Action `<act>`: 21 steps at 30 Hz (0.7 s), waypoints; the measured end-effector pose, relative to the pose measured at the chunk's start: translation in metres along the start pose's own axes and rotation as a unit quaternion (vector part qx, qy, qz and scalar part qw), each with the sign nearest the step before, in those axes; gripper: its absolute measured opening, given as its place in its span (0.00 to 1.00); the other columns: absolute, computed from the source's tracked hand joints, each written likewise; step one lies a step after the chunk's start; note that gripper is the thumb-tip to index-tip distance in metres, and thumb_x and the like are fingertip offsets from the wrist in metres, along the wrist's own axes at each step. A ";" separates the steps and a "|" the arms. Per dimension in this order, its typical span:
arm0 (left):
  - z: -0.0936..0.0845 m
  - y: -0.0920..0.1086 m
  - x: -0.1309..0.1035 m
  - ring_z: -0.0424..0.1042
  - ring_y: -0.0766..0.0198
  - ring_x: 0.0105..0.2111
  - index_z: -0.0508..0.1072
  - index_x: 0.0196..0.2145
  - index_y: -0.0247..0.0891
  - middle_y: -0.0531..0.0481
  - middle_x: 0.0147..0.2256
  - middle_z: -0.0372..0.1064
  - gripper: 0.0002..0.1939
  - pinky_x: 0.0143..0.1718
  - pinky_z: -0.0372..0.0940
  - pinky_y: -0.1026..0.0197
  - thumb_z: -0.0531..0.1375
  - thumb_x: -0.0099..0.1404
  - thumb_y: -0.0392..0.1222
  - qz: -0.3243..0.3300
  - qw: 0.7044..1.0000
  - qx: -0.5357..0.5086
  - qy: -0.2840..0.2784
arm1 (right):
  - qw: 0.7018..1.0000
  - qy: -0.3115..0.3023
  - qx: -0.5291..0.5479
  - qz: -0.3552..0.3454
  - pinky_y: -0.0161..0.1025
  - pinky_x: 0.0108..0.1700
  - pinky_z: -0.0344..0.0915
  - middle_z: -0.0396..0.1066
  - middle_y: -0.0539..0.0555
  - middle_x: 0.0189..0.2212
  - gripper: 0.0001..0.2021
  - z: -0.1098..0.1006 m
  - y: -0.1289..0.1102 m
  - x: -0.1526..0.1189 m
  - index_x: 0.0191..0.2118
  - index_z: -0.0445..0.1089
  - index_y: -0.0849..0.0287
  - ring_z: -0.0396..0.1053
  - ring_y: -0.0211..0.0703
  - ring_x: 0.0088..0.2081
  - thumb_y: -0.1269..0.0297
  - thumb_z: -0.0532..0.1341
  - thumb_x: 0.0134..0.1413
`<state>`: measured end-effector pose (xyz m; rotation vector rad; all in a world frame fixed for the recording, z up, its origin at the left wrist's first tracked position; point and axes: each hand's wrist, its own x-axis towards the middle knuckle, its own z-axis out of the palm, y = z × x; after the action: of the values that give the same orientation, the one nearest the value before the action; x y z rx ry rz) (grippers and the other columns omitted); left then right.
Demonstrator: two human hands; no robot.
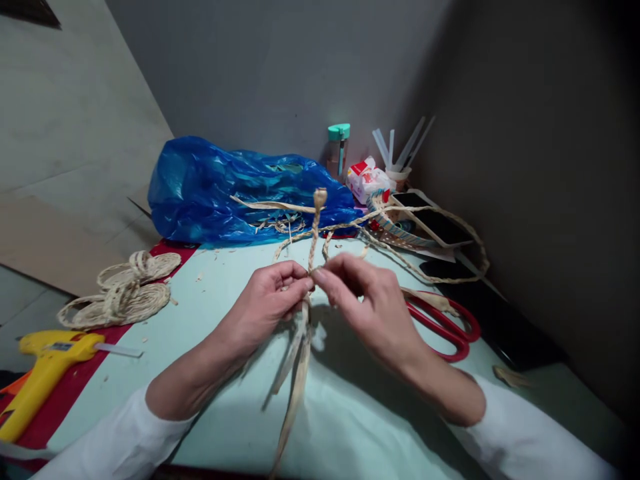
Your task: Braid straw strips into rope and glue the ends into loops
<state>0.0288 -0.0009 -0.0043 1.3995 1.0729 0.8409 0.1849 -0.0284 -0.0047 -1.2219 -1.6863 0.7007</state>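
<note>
In the head view, your left hand [280,290] and right hand [373,303] met over the table [210,297]. The braid [313,243] was positioned between them, above the pale green cloth, its thick end pointing toward the blue bag [200,193]. Your left thumb and fingers were clamped on the lower part of the braid. Your right thumb and forefinger were pinched on it at the same point. Loose strands [300,373] hung below your fingers, toward you.

On your left, the glue gun [65,350] lay near two coiled woven pieces [120,303]. On your right, the red-handled scissors [474,327] lay near your forearm. A long braided cord [483,250] looped around the phone [443,223]. Toward the wall, the cup of sticks [399,175] stood beside the red-and-white packet [367,181], and the teal-lidded bottle [339,132] stood behind the bag.
</note>
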 end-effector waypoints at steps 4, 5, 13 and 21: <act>0.004 0.003 -0.004 0.52 0.73 0.21 0.71 0.29 0.35 0.58 0.22 0.56 0.09 0.22 0.48 0.67 0.61 0.63 0.44 -0.026 0.998 0.003 -0.056 | 0.991 -0.039 0.123 0.040 0.34 0.27 0.52 0.57 0.45 0.22 0.12 -0.007 0.010 0.011 0.29 0.64 0.58 0.55 0.34 0.25 0.57 0.58 0.61; 0.004 0.004 -0.005 0.52 0.73 0.21 0.71 0.29 0.35 0.58 0.21 0.57 0.09 0.22 0.48 0.67 0.61 0.62 0.44 -0.026 0.998 0.001 -0.054 | 0.986 -0.040 0.154 0.047 0.33 0.26 0.51 0.55 0.45 0.21 0.14 -0.006 0.012 0.012 0.27 0.62 0.58 0.53 0.33 0.24 0.58 0.58 0.62; 0.004 0.010 -0.007 0.57 0.73 0.22 0.74 0.32 0.35 0.56 0.23 0.66 0.05 0.24 0.52 0.68 0.63 0.60 0.40 -0.020 0.999 -0.022 -0.040 | 0.930 0.048 0.337 0.137 0.32 0.22 0.48 0.56 0.44 0.17 0.17 0.006 0.020 0.013 0.23 0.59 0.59 0.51 0.30 0.19 0.59 0.63 0.57; 0.002 0.004 -0.006 0.69 0.69 0.30 0.74 0.33 0.34 0.52 0.30 0.73 0.03 0.33 0.62 0.68 0.63 0.60 0.36 0.003 0.997 -0.081 -0.012 | 0.920 -0.072 0.360 0.136 0.33 0.36 0.62 0.66 0.49 0.30 0.10 0.001 0.015 0.014 0.34 0.65 0.60 0.65 0.35 0.32 0.58 0.60 0.61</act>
<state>0.0291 -0.0071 0.0004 1.2740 0.9602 0.8945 0.1892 -0.0100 -0.0129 -0.8786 -1.1846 1.4574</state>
